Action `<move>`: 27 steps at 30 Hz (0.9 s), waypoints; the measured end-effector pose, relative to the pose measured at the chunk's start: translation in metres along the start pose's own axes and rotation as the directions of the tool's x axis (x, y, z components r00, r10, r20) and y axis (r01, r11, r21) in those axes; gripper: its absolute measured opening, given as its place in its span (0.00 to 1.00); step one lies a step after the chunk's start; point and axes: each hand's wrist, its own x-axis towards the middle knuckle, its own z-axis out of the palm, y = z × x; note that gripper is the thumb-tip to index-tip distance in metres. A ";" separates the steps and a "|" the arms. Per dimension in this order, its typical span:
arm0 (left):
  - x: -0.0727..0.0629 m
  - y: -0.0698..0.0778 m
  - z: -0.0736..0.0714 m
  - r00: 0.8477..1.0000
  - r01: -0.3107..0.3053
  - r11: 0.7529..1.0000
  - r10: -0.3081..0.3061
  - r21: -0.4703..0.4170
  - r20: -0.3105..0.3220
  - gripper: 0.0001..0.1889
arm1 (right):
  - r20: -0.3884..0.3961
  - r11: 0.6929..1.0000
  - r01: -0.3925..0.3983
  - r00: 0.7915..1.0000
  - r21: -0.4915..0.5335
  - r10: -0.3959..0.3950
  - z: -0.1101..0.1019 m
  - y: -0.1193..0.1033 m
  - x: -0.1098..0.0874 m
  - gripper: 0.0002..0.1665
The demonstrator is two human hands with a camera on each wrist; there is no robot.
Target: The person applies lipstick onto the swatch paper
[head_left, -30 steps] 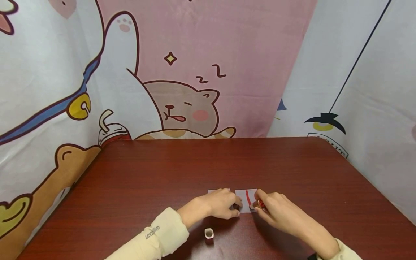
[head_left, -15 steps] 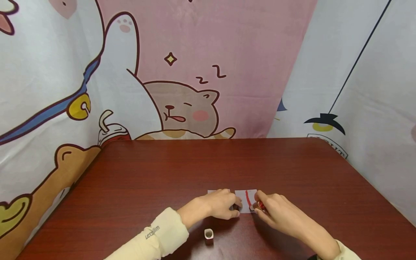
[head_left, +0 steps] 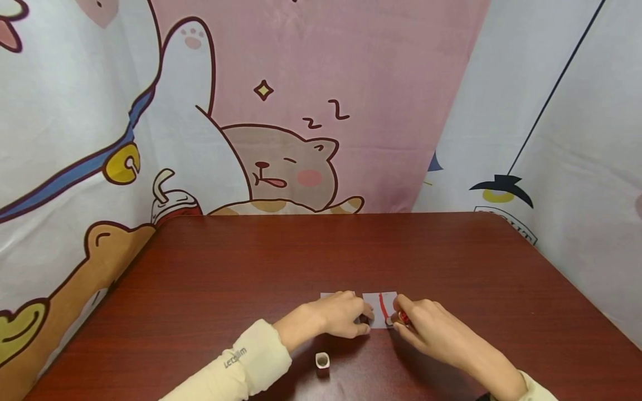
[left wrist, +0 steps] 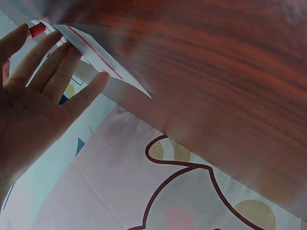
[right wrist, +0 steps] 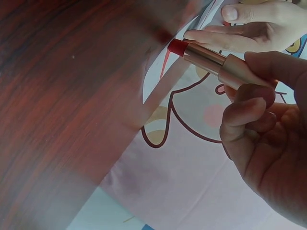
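My right hand (head_left: 428,326) pinches a lipstick; in the right wrist view the lipstick (right wrist: 206,56) shows a gold tube and a bare red tip. The tip is at the lower end of a red stroke (head_left: 383,305) on a small white sheet of paper (head_left: 371,303). My left hand (head_left: 341,314) rests with its fingertips at that sheet's left side, fingers spread and nearly straight in the left wrist view. It partly covers a second white sheet (head_left: 328,294). White paper (left wrist: 93,51) with a red line also shows beyond the left fingers.
A small square lipstick cap (head_left: 322,365), its hollow end up, stands on the dark red-brown table (head_left: 241,262) nearer the person. Behind the table hangs a cartoon-printed cloth (head_left: 381,111).
The right hand shifts very slightly, its lipstick staying at the foot of the red stroke. The left hand and the cap stay in place.
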 end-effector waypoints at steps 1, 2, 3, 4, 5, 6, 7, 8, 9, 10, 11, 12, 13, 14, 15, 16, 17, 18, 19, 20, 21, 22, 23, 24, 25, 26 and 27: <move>0.000 0.000 0.000 1.000 -0.001 1.000 0.001 0.001 0.000 0.15 | 0.002 1.000 -0.001 1.000 0.000 0.001 0.000 0.000 0.000 0.11; 0.000 0.000 0.000 1.000 -0.003 1.000 0.003 0.002 0.000 0.15 | 0.004 1.000 -0.001 1.000 0.002 0.001 0.000 0.000 0.000 0.11; 0.000 0.000 0.000 1.000 -0.003 1.000 0.003 0.003 0.000 0.15 | 0.003 1.000 -0.001 1.000 0.001 0.001 -0.001 0.000 0.000 0.11; 0.000 0.000 0.000 1.000 -0.004 1.000 0.004 0.003 0.000 0.15 | 0.005 1.000 -0.002 1.000 0.001 0.002 -0.001 -0.001 0.000 0.11; 0.000 0.000 0.000 1.000 -0.004 1.000 0.004 0.004 0.000 0.16 | 0.006 1.000 -0.003 1.000 0.001 0.003 -0.001 -0.001 0.000 0.11; -0.001 0.000 0.000 1.000 -0.004 1.000 0.004 0.004 0.000 0.16 | 0.007 1.000 -0.004 1.000 0.001 0.004 -0.001 -0.001 0.000 0.12; -0.001 0.000 0.000 1.000 -0.004 1.000 0.004 0.005 0.000 0.16 | 0.008 1.000 -0.005 1.000 0.000 0.005 -0.001 -0.001 0.000 0.11; -0.001 0.000 0.000 1.000 -0.004 1.000 0.004 0.006 0.001 0.16 | 0.009 1.000 -0.006 1.000 -0.001 0.006 -0.001 -0.001 0.000 0.11; -0.001 0.001 0.000 1.000 -0.002 1.000 0.002 0.006 0.002 0.16 | 0.010 1.000 -0.007 1.000 -0.001 0.007 -0.002 -0.001 0.000 0.11; -0.001 0.001 0.000 1.000 -0.001 1.000 0.001 0.006 0.003 0.16 | 0.013 1.000 -0.009 1.000 0.000 0.009 -0.002 -0.002 0.000 0.11; -0.001 0.001 0.000 1.000 0.000 1.000 0.000 0.006 0.003 0.16 | 0.014 1.000 -0.011 1.000 -0.001 0.011 -0.002 -0.002 0.000 0.11; -0.001 0.001 0.000 1.000 0.002 1.000 -0.002 0.005 0.003 0.16 | 0.016 1.000 -0.013 1.000 0.000 0.013 -0.002 -0.002 0.000 0.11; -0.001 0.001 0.000 1.000 0.004 1.000 -0.004 0.006 0.004 0.16 | 0.017 1.000 -0.015 1.000 0.000 0.014 -0.002 -0.002 0.000 0.11; -0.001 0.001 0.000 1.000 0.005 1.000 -0.005 0.007 0.004 0.16 | 0.019 1.000 -0.016 1.000 0.001 0.016 -0.002 -0.002 0.000 0.11; -0.001 0.001 0.000 1.000 0.006 1.000 -0.006 0.006 0.005 0.16 | 0.019 1.000 -0.016 1.000 0.001 0.016 -0.002 -0.002 0.000 0.11; -0.001 0.001 0.000 1.000 0.008 1.000 -0.008 0.006 0.006 0.16 | 0.019 1.000 -0.016 1.000 0.001 0.016 -0.002 -0.002 0.000 0.11; -0.001 0.001 0.000 1.000 0.008 1.000 -0.008 0.005 0.006 0.16 | 0.018 1.000 -0.015 1.000 -0.001 0.015 -0.002 -0.002 0.000 0.11; -0.001 0.001 0.000 1.000 0.009 1.000 -0.009 0.005 0.006 0.16 | 0.017 1.000 -0.014 1.000 -0.002 0.014 -0.002 -0.002 0.000 0.11; -0.001 0.001 0.000 1.000 0.009 1.000 -0.009 0.005 0.007 0.16 | 0.016 1.000 -0.013 1.000 -0.002 0.013 -0.002 -0.002 0.000 0.11; -0.001 0.001 0.000 1.000 0.008 1.000 -0.008 0.006 0.006 0.16 | 0.013 1.000 -0.012 1.000 -0.003 0.012 -0.002 -0.002 0.000 0.11; -0.001 0.001 0.000 1.000 0.008 1.000 -0.008 0.005 0.006 0.16 | 0.013 1.000 -0.011 1.000 -0.003 0.011 -0.002 -0.002 0.000 0.11; -0.001 0.001 0.000 1.000 0.009 1.000 -0.009 0.005 0.006 0.15 | 0.012 1.000 -0.010 1.000 -0.003 0.010 -0.002 -0.002 0.000 0.11; -0.001 0.001 0.000 1.000 0.009 1.000 -0.009 0.008 0.006 0.15 | 0.012 1.000 -0.010 1.000 -0.003 0.010 -0.002 -0.002 0.000 0.11; -0.001 0.002 -0.001 1.000 0.008 1.000 -0.008 0.011 0.005 0.15 | 0.011 1.000 -0.010 1.000 -0.002 0.010 -0.002 -0.002 0.000 0.11; -0.001 0.002 -0.001 1.000 0.007 1.000 -0.007 0.016 0.005 0.15 | 0.013 1.000 -0.012 1.000 0.000 0.012 -0.002 -0.002 0.000 0.11; -0.001 0.002 -0.001 1.000 0.006 1.000 -0.006 0.021 0.004 0.16 | 0.015 1.000 -0.013 1.000 0.001 0.013 -0.002 -0.002 -0.001 0.11; -0.001 0.002 -0.001 1.000 0.006 1.000 -0.007 0.024 0.003 0.16 | 0.018 1.000 -0.015 1.000 0.003 0.015 -0.002 -0.002 -0.001 0.11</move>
